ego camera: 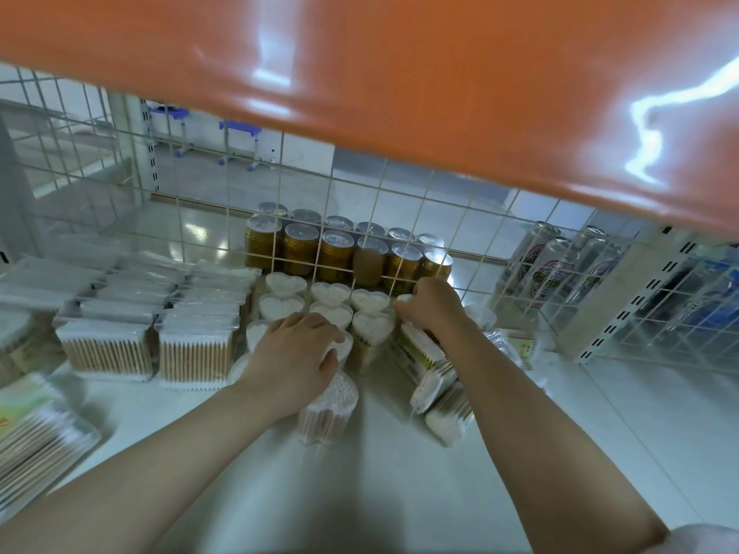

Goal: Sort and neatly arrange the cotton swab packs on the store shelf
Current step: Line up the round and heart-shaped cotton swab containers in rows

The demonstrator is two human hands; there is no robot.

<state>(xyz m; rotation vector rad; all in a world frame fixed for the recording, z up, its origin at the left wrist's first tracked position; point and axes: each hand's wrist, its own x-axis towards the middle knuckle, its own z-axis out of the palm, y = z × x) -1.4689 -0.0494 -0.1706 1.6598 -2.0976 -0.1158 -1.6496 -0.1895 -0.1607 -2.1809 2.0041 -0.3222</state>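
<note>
The clear heart-shaped swab tubs (332, 293) are being lined up: the left hand (296, 353) presses one with curled fingers; the right hand (432, 305) pinches another beside them. Nudging into rows comes next.

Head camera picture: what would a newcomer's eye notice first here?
First, the glossy orange shelf edge that fills the top. Below it, at the centre of the white shelf, the left hand rests on the clear heart-shaped tubs of cotton swabs, and the right hand reaches beside them at the white wire grid. Rectangular clear packs of wooden-stick swabs stand in rows at the left.
</note>
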